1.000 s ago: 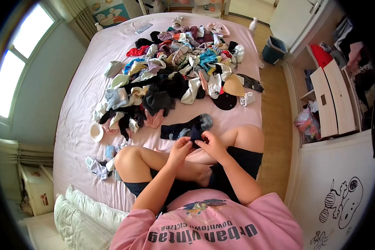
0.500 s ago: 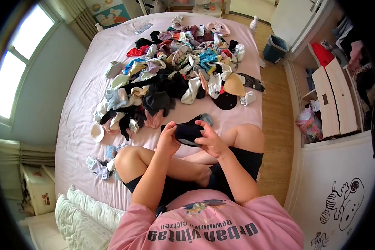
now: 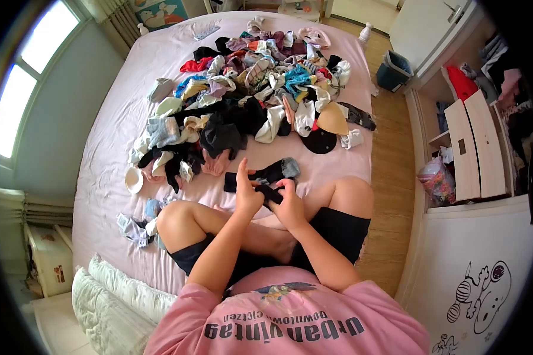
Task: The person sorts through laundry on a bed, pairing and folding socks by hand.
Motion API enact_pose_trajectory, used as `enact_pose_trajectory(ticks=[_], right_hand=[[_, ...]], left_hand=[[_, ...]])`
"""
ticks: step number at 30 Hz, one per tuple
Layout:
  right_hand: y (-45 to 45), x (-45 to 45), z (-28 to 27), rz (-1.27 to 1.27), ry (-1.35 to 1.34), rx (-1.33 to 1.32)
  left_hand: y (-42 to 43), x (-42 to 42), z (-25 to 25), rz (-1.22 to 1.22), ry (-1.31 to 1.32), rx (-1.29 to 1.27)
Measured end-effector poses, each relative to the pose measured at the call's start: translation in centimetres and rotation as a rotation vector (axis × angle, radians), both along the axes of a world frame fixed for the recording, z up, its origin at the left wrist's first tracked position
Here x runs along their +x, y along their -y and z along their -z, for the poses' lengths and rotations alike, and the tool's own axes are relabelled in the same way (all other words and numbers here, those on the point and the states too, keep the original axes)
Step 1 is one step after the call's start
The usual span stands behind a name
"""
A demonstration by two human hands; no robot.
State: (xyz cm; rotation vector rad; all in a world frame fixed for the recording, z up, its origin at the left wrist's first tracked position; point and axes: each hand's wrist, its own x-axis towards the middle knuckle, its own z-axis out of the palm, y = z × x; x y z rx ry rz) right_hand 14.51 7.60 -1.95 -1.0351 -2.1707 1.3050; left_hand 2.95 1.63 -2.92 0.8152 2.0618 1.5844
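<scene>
The right hand [image 3: 285, 206] pinches a small black garment [image 3: 270, 193], probably one sock, between the hands; the left hand [image 3: 249, 198] has fingers extended against it, its grip unclear. Just beyond the hands lies a dark, grey-ended garment [image 3: 272, 173], long axis roughly left to right, the left hand nearer, overlapping it in view. Counted: one held garment, one black cap [image 3: 318, 142], one white bowl [image 3: 134, 180]; the clothes pile [image 3: 225, 135] is too tangled.
</scene>
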Motion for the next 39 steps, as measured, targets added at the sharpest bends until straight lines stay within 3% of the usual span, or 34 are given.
enact_pose_trajectory(ticks=[3,4,5,7,8,12,14,17,19,22,26,29,32,36,39], right_hand=[[-2.0,-0.3,1.4,0.04,0.204,0.136],[-3.1,-0.6,3.2,0.063,0.233,0.14],[-4.1,-0.7,4.3,0.087,0.263,0.142],[-4.8,-0.5,4.4,0.076,0.114,0.001],[-4.3,-0.4,3.8,0.065,0.004,-0.018],[-0.9,-0.8,1.9,0.032,-0.21,0.093],[-0.3,-1.0,0.8,0.036,-0.216,0.211],[-1.7,-1.2,0.1,0.049,0.03,0.182],[-3.0,-1.6,0.7,0.109,0.032,0.142],[-4.4,-2.2,2.8,0.144,0.043,0.091],[-4.2,-2.6,1.6,0.144,0.048,0.145],[-2.7,-2.6,-1.0,0.088,-0.04,0.238],[-1.7,-2.6,-1.1,0.004,-0.17,0.344],[-0.9,-2.0,-0.2,0.006,-0.135,0.258],[-0.9,-1.6,-0.7,0.007,-0.079,0.278]], left_hand=[[-0.3,1.8,-1.1,0.014,0.059,0.222],[-0.4,3.4,-2.0,0.125,0.261,0.38],[-0.5,4.7,-1.5,0.174,0.264,0.387],[0.2,6.0,-3.3,0.281,-0.239,0.082],[0.2,5.4,-2.8,0.275,-0.165,0.055],[0.1,1.2,-0.4,0.127,-0.334,-0.232],[-0.2,0.8,-0.9,0.085,-0.244,-0.125],[-0.5,1.1,-1.7,0.063,-0.059,0.073],[-0.7,1.7,-1.3,0.056,0.05,0.223],[-0.7,3.0,-3.0,0.144,0.41,0.394],[-0.4,2.3,-2.3,0.237,0.177,0.241],[-0.4,0.9,-2.9,0.185,-0.331,-0.109],[-0.4,0.3,-2.4,0.102,-0.304,-0.261],[-0.2,0.2,-1.5,0.063,-0.294,-0.209],[-0.4,0.5,-1.0,0.036,0.019,0.162]])
